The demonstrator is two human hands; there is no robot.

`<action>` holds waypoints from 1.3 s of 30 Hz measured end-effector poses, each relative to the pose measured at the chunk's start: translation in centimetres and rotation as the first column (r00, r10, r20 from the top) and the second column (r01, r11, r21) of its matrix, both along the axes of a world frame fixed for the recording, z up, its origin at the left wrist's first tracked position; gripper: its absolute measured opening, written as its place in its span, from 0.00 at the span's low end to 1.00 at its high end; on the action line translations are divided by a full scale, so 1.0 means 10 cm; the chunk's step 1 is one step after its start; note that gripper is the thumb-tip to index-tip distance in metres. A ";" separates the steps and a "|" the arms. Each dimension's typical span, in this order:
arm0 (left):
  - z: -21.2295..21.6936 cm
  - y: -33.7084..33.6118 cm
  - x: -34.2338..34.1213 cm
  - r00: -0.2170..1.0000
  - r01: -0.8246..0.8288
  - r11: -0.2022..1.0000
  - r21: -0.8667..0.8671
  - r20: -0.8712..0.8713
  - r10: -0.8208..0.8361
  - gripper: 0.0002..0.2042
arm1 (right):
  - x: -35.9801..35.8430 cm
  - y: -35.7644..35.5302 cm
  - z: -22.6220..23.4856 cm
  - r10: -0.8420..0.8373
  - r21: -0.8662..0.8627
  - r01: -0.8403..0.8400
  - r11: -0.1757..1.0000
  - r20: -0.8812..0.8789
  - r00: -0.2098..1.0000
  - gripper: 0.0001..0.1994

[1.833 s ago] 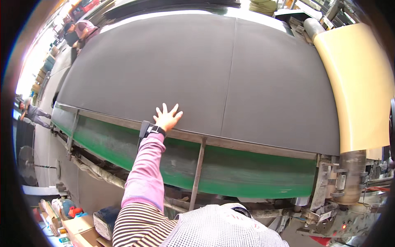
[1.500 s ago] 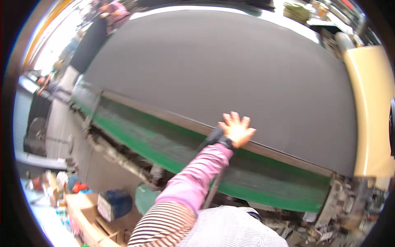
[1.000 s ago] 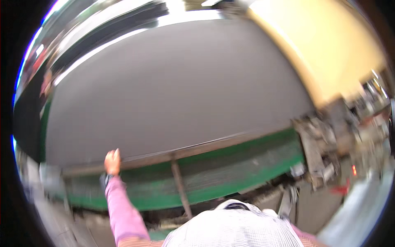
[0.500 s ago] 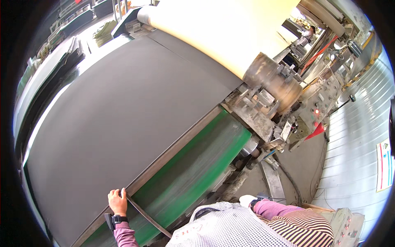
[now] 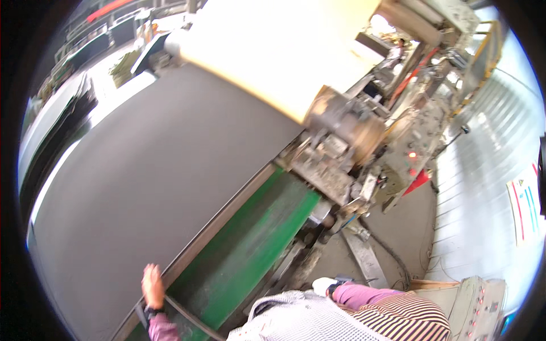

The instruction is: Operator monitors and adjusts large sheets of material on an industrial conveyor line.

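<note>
A wide dark grey sheet (image 5: pixel 153 165) lies across the machine bed, and a brownish edge strip (image 5: pixel 213 230) runs along its near side. My left hand (image 5: pixel 152 286) is at this edge, bare, its fingers stretched out and slightly blurred; I see nothing in it. Beside it a narrow dark strip (image 5: pixel 193 318) slants from the edge toward my body. My right hand (image 5: pixel 323 284), in a white glove, is low beside my torso at the right. Its fingers are largely hidden, so whether it holds anything cannot be made out.
A green belt (image 5: pixel 244 238) lies below the sheet's near edge. A pale yellow sheet (image 5: pixel 273 51) rises from a roller at the far side. A worn roller end (image 5: pixel 341 122) and a control panel with red lights (image 5: pixel 418 142) stand right. Another control box (image 5: pixel 480 310) is lower right.
The view has shifted, so the machine appears farther left. My left hand's fingers, earlier bent over the sheet's edge, are now straighter. My right hand remains beside my torso.
</note>
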State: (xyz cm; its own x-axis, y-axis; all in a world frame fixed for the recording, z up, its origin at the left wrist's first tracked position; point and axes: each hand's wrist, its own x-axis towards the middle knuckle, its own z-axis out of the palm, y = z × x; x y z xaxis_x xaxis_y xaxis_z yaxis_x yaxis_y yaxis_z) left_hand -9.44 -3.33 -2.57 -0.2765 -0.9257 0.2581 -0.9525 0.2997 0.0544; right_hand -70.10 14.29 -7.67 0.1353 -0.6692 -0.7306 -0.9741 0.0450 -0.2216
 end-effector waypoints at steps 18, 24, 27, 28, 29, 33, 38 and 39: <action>0.31 -0.14 -0.71 0.856 -0.318 0.916 0.244 -0.341 0.388 0.20 | 0.07 -0.04 -0.06 0.125 0.029 -0.123 0.992 -0.092 0.988 0.13; 0.21 0.22 0.22 0.791 -0.417 0.880 0.226 -0.388 0.474 0.17 | 0.15 -0.14 0.16 0.018 0.123 -0.002 0.992 -0.134 0.991 0.15; 0.21 0.48 1.00 0.643 -0.548 0.783 0.296 -0.449 0.620 0.15 | 0.12 -0.14 0.19 0.026 0.095 -0.017 0.995 -0.101 0.995 0.15; 0.19 0.54 1.09 0.592 -0.645 0.693 0.322 -0.362 0.720 0.15 | 0.12 -0.14 0.18 0.038 0.110 -0.023 0.994 -0.133 0.990 0.16; 0.19 0.55 1.13 0.673 -0.634 0.722 0.277 -0.260 0.692 0.16 | 0.10 -0.14 0.17 0.004 0.096 0.007 0.995 -0.111 0.994 0.16; 0.27 0.36 0.64 0.779 -0.389 0.901 0.191 -0.454 0.432 0.14 | 0.04 -0.16 0.09 0.041 0.104 -0.033 0.994 -0.075 0.996 0.14; 0.63 0.03 0.01 0.745 -0.259 0.891 0.372 -0.510 0.430 0.24 | -0.02 -0.30 -0.09 0.064 0.286 -0.053 0.957 -0.030 0.997 0.16; 0.68 0.00 -0.11 0.647 -0.191 0.824 0.533 -0.563 0.514 0.24 | -0.02 -0.36 -0.14 0.120 0.292 -0.103 0.951 -0.040 0.992 0.16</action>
